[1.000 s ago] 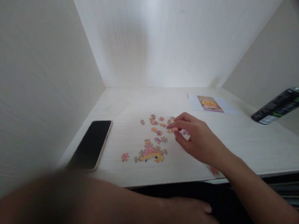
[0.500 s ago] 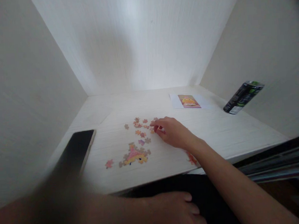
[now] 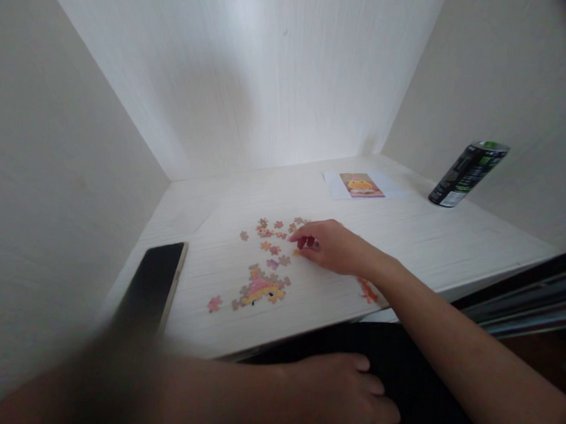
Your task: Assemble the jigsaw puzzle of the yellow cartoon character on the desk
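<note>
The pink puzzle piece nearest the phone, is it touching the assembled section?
Apart: the head view shows white tabletop between the pink piece and the assembled section.

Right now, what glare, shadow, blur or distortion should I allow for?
Head view: bright glare high on the back wall, a soft shadow below and left of it; head view, lower left: a dark out-of-focus smear veils part of the phone and left forearm; head view, right: the can leans outward, probably wide-angle distortion; head view, centre: puzzle pieces look soft.
</note>
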Demonstrator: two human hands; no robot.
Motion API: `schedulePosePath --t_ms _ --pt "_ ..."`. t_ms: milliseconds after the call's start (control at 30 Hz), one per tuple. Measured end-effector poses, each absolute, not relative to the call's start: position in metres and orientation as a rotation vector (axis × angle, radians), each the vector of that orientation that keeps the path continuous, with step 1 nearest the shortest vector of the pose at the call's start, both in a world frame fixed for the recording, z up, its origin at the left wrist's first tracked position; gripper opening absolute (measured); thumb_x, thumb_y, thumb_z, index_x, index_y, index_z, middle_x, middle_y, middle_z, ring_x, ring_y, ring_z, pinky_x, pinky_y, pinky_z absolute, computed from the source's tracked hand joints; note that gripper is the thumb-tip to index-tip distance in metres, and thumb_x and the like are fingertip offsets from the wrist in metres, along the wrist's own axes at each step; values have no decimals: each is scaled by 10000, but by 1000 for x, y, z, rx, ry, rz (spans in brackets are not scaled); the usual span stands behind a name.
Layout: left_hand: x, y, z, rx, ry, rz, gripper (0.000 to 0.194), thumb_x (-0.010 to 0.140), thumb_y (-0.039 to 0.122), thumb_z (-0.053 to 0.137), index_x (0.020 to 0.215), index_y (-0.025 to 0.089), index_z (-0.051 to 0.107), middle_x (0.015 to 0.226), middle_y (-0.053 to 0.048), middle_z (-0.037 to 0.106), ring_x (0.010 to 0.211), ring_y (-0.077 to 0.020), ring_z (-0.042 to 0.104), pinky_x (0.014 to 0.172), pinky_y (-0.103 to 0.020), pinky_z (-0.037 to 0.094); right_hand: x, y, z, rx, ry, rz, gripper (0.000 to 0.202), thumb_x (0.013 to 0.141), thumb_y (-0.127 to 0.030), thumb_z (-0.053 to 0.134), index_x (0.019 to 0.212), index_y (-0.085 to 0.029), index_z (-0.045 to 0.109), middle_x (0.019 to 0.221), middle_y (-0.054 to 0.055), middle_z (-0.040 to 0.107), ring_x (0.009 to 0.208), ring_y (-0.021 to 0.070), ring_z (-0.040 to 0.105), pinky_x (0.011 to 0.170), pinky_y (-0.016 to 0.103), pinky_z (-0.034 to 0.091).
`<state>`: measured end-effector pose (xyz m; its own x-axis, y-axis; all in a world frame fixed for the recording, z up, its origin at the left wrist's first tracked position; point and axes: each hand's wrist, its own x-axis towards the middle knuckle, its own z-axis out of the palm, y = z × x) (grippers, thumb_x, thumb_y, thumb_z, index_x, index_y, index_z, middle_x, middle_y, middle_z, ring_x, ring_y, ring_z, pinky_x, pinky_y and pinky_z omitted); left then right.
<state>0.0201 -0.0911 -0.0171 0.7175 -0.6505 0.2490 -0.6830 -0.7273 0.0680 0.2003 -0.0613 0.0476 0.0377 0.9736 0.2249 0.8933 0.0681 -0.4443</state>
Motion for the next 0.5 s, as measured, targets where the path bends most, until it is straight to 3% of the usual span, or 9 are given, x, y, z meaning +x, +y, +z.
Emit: schedulePosePath --t_ms 267,500 --pt "20 -89 -22 2782 -1088 338 177 920 231 451 872 186 616 894 -20 529 802 -130 496 755 -304 430 220 -65 49 -1967 -1741 86 287 807 -99 577 1040 -191 716 941 38 742 816 176 660 774 277 482" --pt "18 -90 -20 2848 -1093 326 188 924 253 456 926 198 636 969 -14 558 836 -121 512 792 -290 440 219 -62 44 -1990 -1817 64 320 864 -139 518 1124 -202 695 1096 54 725 934 197 660 847 297 477"
